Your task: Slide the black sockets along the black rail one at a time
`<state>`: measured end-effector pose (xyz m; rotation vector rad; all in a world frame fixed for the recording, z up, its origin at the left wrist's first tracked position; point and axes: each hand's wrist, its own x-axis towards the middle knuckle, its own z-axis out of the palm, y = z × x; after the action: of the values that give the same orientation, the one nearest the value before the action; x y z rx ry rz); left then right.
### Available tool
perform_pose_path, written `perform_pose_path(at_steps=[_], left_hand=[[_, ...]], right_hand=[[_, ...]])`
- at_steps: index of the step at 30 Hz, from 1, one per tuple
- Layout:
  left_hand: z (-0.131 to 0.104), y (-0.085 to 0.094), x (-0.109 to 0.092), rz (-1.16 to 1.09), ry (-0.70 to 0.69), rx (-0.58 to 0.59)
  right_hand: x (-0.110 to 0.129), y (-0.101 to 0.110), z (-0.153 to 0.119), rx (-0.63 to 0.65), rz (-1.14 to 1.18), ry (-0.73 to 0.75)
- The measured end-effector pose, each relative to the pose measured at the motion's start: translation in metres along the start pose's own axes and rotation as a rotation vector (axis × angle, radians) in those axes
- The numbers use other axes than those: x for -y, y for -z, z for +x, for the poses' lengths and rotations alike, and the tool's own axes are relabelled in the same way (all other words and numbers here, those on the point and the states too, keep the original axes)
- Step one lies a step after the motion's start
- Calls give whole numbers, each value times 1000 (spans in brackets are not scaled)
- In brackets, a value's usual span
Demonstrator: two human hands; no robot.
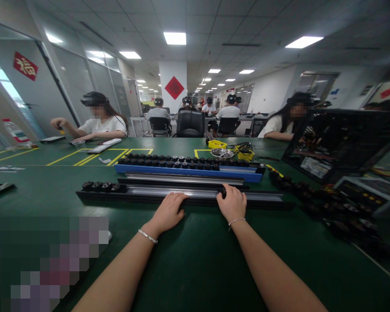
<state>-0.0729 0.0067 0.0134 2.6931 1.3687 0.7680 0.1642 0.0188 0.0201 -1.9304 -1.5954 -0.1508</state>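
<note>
A long black rail with a shiny channel lies across the table in front of me. Several small black parts sit in a row at its left end. My left hand lies over the rail's near edge, fingers stretched out and thumb apart. Further right, the fingers of my right hand curl around a small black part at the channel; the hand partly hides it. Behind are a second black rail and a blue rail carrying rows of similar black parts.
On the right, a pile of black parts lies beside a grey metal box and an open black case. A metal dish and yellow trays stand farther back. Two people sit across the green table.
</note>
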Motion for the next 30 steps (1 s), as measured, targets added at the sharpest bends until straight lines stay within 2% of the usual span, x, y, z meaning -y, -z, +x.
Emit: perform_pose_path(at_steps=[30], left_hand=[[-1,-2,2,0,0,1]], right_hand=[[-7,1,6,-18,4,-96]])
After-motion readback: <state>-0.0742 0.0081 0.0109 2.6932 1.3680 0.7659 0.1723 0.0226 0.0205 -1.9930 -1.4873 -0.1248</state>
